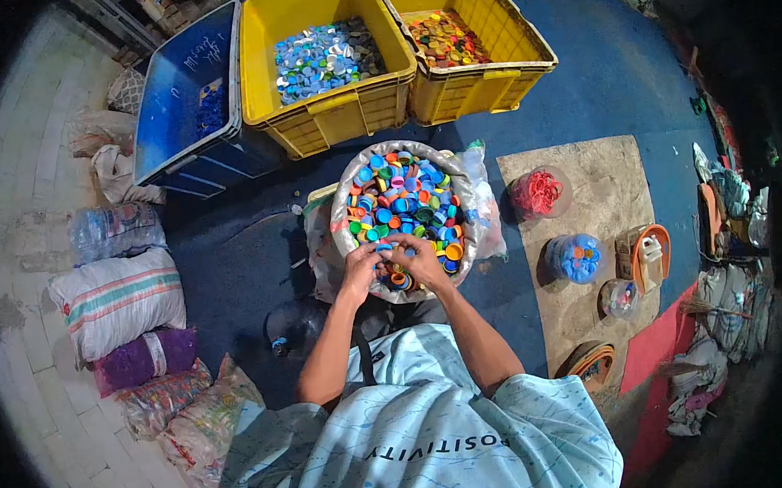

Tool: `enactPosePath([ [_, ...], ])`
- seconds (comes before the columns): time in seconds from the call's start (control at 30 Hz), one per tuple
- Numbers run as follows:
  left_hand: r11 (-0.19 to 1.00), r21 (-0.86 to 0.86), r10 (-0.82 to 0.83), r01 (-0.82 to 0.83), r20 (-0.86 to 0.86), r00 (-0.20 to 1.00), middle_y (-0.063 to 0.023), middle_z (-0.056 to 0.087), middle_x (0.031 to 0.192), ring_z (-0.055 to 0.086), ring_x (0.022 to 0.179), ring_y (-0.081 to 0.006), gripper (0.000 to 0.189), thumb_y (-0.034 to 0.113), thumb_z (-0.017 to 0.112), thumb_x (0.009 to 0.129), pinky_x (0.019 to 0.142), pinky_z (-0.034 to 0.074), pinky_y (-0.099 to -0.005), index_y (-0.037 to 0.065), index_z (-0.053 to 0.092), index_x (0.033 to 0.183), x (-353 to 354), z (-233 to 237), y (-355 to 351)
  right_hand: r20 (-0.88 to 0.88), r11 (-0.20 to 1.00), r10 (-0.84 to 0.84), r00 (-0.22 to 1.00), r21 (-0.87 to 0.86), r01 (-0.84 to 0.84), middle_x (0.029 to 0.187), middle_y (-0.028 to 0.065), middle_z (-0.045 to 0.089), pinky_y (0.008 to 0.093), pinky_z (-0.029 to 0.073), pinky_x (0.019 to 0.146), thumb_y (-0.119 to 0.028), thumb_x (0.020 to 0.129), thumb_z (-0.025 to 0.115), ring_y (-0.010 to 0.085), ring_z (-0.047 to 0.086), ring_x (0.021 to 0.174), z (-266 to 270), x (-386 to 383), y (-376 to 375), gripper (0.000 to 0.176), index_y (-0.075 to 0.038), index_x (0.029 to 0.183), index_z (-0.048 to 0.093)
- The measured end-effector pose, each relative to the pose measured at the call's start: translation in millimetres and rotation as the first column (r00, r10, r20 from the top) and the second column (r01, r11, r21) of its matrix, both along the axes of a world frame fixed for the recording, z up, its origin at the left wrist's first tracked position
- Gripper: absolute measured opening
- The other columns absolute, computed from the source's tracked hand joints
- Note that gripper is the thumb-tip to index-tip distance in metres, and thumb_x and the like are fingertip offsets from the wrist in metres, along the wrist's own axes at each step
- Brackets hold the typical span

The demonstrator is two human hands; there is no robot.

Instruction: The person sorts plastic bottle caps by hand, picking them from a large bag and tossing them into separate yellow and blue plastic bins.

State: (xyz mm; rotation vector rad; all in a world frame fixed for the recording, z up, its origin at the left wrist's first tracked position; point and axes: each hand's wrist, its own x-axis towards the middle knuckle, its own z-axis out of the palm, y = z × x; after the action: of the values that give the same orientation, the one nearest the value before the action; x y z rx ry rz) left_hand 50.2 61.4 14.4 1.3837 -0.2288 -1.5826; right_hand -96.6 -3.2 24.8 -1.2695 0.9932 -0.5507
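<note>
The left grip (pixel 361 267) and right grip (pixel 422 258) met at the near rim of one sack (pixel 344 213), fingers curled down among its mixed bottle caps (pixel 402 191). Whether either had pinched a cap could not be told. Beyond the grips stood a yellow crate (pixel 333 120) of bluish caps and a second yellow crate (pixel 480 87) of reddish ones, with one blue bin (pixel 176 114) to their left. Right of the grips, three clear pots (pixel 575 258) sat on a brown mat (pixel 598 183).
</note>
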Motion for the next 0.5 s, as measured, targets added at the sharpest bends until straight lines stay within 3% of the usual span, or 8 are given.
enactPosePath([
  [0.07,0.999,-0.019,-0.033,0.032,-0.034,0.999,0.0009,0.057,0.085,0.052,0.073,-0.0094,0.017,0.009,0.059,0.084,0.062,0.045,-0.0255,0.006,0.061,0.100,2,-1,6,0.039,1.000,0.016,0.999,0.019,-0.017,0.077,0.0040,0.059,0.0264,0.044,0.066,-0.022,0.079,0.071,0.0120,0.054,0.072,-19,4,2,0.033,0.000,0.102,0.066],
  [0.1,0.999,-0.029,-0.030,0.028,-0.056,0.998,0.0009,0.057,0.085,0.053,0.073,-0.0094,0.017,0.009,0.060,0.084,0.062,0.045,-0.0256,0.006,0.061,0.100,2,1,8,0.016,0.996,-0.018,1.000,0.086,0.016,0.077,0.0027,0.060,0.0252,0.044,0.064,-0.021,0.081,0.069,0.0103,0.054,0.071,-15,6,4,0.025,0.000,0.094,0.066],
  [0.2,0.998,-0.055,-0.002,-0.005,-0.124,0.992,-0.0004,0.059,0.087,0.055,0.075,-0.0107,0.015,0.009,0.061,0.084,0.065,0.047,-0.0262,0.006,0.061,0.099,2,3,10,0.117,0.986,-0.130,0.985,0.117,0.116,0.071,0.0013,0.059,0.0226,0.043,0.053,-0.019,0.085,0.067,0.0069,0.053,0.059,-15,8,6,0.018,-0.002,0.087,0.063],
  [0.23,0.998,-0.063,0.015,-0.025,-0.151,0.988,-0.0009,0.059,0.088,0.055,0.077,-0.0113,0.015,0.009,0.061,0.084,0.066,0.048,-0.0267,0.006,0.061,0.099,2,3,11,0.110,0.962,-0.162,0.981,0.238,0.132,0.070,0.0001,0.057,0.0229,0.042,0.054,-0.019,0.087,0.065,0.0067,0.052,0.060,-8,6,5,0.017,-0.004,0.083,0.061],
  [0.33,0.990,-0.109,0.053,-0.086,-0.282,0.958,-0.0041,0.061,0.093,0.058,0.084,-0.0164,0.014,0.007,0.057,0.084,0.071,0.049,-0.0317,0.006,0.060,0.098,2,6,13,0.187,0.909,-0.257,0.948,0.380,0.171,0.068,-0.0004,0.055,0.0234,0.042,0.056,-0.019,0.086,0.065,0.0079,0.052,0.062,-7,5,1,0.016,-0.003,0.083,0.060],
  [0.43,0.972,-0.131,0.128,-0.194,-0.400,0.908,-0.0090,0.061,0.097,0.059,0.089,-0.0229,0.018,0.006,0.052,0.082,0.077,0.049,-0.0361,0.004,0.059,0.099,1,1,14,0.351,0.800,-0.330,0.876,0.597,0.062,0.083,0.0057,0.058,0.0260,0.047,0.063,-0.015,0.085,0.058,0.0138,0.056,0.068,1,-4,0,0.021,-0.001,0.100,0.057],
  [0.5,0.960,-0.121,0.169,-0.254,-0.472,0.865,-0.0110,0.061,0.099,0.060,0.093,-0.0252,0.021,0.008,0.052,0.082,0.081,0.050,-0.0378,0.002,0.058,0.100,0,2,12,0.446,0.736,-0.377,0.812,0.676,-0.030,0.099,0.0121,0.059,0.0289,0.050,0.068,-0.011,0.081,0.051,0.0201,0.059,0.077,2,-9,-2,0.035,0.001,0.114,0.050],
])
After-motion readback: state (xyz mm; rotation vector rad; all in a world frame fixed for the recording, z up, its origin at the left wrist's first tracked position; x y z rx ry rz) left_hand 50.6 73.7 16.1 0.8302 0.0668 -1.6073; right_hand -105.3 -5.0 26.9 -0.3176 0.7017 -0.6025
